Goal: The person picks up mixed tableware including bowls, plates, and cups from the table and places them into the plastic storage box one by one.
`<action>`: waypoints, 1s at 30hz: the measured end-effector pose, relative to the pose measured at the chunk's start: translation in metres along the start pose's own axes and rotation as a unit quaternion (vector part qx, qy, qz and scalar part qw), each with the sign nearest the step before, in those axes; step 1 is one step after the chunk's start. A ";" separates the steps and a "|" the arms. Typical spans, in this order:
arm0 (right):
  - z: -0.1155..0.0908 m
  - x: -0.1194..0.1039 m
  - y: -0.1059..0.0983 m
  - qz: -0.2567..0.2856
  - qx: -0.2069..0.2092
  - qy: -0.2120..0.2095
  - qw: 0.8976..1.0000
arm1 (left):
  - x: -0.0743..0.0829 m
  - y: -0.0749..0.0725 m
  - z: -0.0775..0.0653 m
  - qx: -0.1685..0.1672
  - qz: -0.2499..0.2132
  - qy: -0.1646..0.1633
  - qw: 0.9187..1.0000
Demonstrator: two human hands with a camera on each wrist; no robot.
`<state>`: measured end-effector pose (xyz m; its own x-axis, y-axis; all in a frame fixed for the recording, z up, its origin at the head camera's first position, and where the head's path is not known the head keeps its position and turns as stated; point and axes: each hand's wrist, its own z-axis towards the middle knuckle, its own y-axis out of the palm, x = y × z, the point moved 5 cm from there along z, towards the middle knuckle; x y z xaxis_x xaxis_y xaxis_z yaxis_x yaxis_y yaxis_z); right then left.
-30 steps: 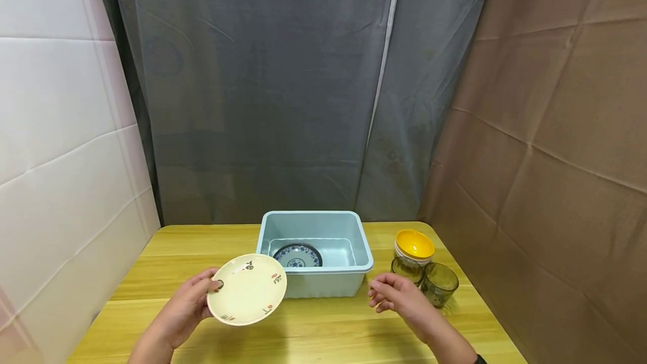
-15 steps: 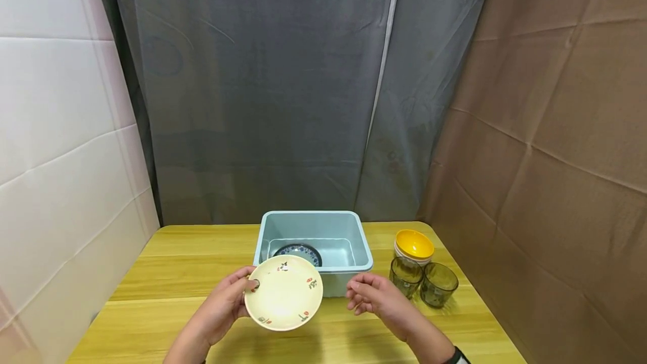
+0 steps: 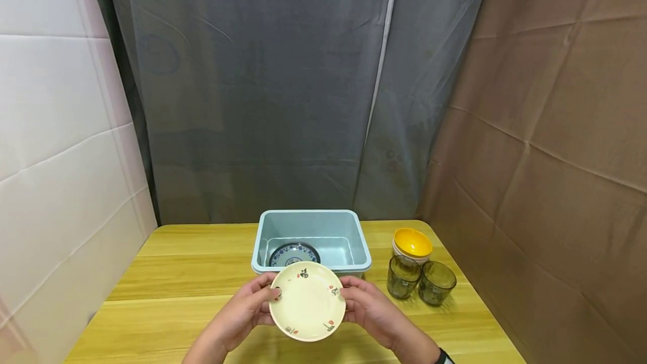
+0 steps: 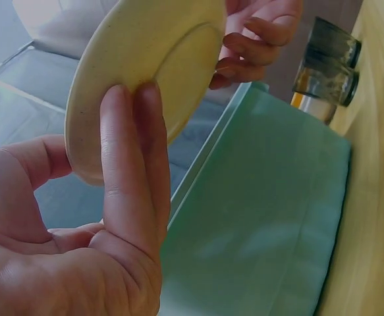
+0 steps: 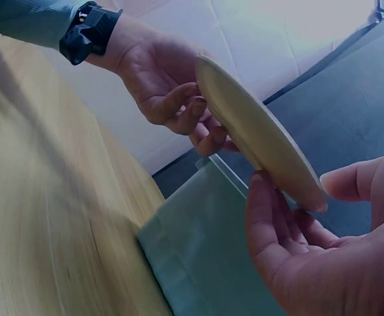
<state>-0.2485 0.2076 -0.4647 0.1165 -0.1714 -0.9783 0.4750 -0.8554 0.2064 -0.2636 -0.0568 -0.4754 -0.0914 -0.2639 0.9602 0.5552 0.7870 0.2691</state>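
Observation:
A cream plate [image 3: 307, 302] with small floral motifs round its rim is held up in front of the blue bin [image 3: 313, 214], tilted so its face shows in the head view. My left hand [image 3: 247, 308] pinches its left edge, thumb on the face and fingers behind. On the opposite edge my right hand [image 3: 369, 310] grips it the same way. The left wrist view shows two fingers [image 4: 122, 151] pressed against the underside of the plate. In the right wrist view the plate [image 5: 261, 131] appears nearly edge-on between both hands.
Inside the bin lies a blue-patterned plate [image 3: 295, 253]. To the right stand two dark glass cups [image 3: 403, 277] [image 3: 437, 283] beside stacked bowls, a yellow bowl [image 3: 413, 242] on top. The wooden table [image 3: 202, 257] backs onto a grey curtain [image 3: 263, 100].
My left hand has carried the cream plate rightward to the front of the bin. My right hand has moved left and taken hold of the plate's right edge.

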 end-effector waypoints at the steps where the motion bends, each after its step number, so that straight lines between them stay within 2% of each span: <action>1: 0.000 0.001 0.000 0.005 0.000 0.000 1.000 | 0.000 0.001 0.000 -0.002 -0.002 0.000 1.000; 9: 0.001 0.004 -0.001 0.030 -0.022 0.003 0.999 | -0.001 0.005 0.000 -0.010 -0.012 -0.001 1.000; 15: 0.000 0.005 -0.004 0.030 -0.031 0.007 0.999 | -0.004 0.004 0.002 -0.010 -0.010 -0.001 1.000; 25: -0.004 -0.002 -0.006 0.013 -0.007 -0.001 1.000 | -0.003 -0.001 -0.002 0.036 0.044 -0.007 0.998; 30: -0.006 -0.010 -0.012 0.012 0.005 -0.015 1.000 | 0.001 -0.012 -0.010 0.058 0.075 -0.007 0.995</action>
<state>-0.2499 0.2220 -0.4576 0.1013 -0.2066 -0.9732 0.4638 -0.8556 0.2299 -0.2615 -0.0720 -0.4788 -0.0264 -0.1304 0.9911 0.4651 0.8760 0.1277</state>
